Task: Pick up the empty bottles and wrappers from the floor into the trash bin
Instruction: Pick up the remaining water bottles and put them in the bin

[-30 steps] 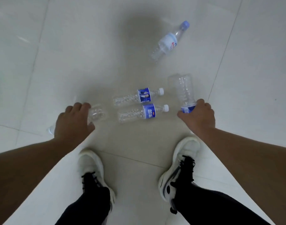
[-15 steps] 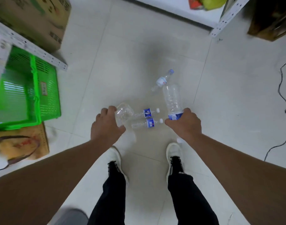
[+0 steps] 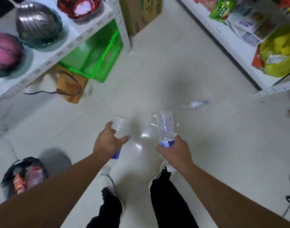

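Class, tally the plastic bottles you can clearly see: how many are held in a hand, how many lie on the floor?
Held bottles: 2, the clear bottle in the left hand, the blue-label bottle in the right hand.
Floor bottles: 1, the purple-capped bottle.
Total: 3; blurred shapes behind are uncountable.

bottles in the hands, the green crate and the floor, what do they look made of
Bottle in the right hand: thin clear plastic, glossy; the floor shows through it. Bottle in the left hand: the same, as far as the blur shows. Green crate: rigid moulded plastic, judging by the bright colour and slotted walls. Floor: probably glazed tile, pale and shiny with grout lines.
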`<state>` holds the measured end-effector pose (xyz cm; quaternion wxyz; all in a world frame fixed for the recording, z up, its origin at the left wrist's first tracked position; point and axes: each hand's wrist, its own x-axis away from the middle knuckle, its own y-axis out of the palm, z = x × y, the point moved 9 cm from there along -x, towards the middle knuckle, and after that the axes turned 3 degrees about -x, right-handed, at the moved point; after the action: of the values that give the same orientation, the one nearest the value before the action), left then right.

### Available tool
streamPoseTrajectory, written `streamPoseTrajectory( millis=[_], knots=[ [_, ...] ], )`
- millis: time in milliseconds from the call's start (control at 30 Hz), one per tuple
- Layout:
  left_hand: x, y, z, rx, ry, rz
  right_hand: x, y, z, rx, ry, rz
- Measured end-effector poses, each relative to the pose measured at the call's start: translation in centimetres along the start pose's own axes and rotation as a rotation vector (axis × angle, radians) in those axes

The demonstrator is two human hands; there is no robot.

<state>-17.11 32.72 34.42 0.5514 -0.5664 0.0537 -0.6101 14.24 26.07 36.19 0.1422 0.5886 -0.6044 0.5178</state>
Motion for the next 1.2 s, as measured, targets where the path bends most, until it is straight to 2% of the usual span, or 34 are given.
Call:
streamPoseTrajectory(
  millis=[200, 400, 533, 667, 733, 933, 1067, 1200],
  knots=[
    [4.4, -4.3, -12.7, 0.114, -0.052, 0.144, 3.1, 9.5, -4.7, 0.18, -0.131, -0.103],
    [9.1, -7.6, -29.7, 0.322, -0.259, 0.219, 8.8, 24.3, -8.6, 0.393, -0.29, -0.206],
    [13.8, -9.7, -41.4, 0.481, -0.396, 0.252, 14.1, 34.3, -10.1, 0.45, -0.347, -0.294],
    [19.4, -10.7, -52.8, 0.705, -0.588, 0.293, 19.4, 43.6, -10.9, 0.523, -0.36, -0.36],
    [21.2, -11.3, -56.9, 0.778, -0.612, 0.317, 21.3, 47.7, -11.2, 0.545, -0.344, -0.399],
    [21.8, -12.7, -63.6, 0.892, -0.661, 0.339, 23.5, 56.8, -13.1, 0.635, -0.365, -0.473],
    [19.5, -13.8, -64.7, 0.98, -0.706, 0.312, 22.3, 60.3, -15.6, 0.75, -0.418, -0.486],
    [17.0, -15.6, -65.3, 1.023, -0.751, 0.353, 20.3, 63.2, -19.1, 0.856, -0.437, -0.522]
  ],
)
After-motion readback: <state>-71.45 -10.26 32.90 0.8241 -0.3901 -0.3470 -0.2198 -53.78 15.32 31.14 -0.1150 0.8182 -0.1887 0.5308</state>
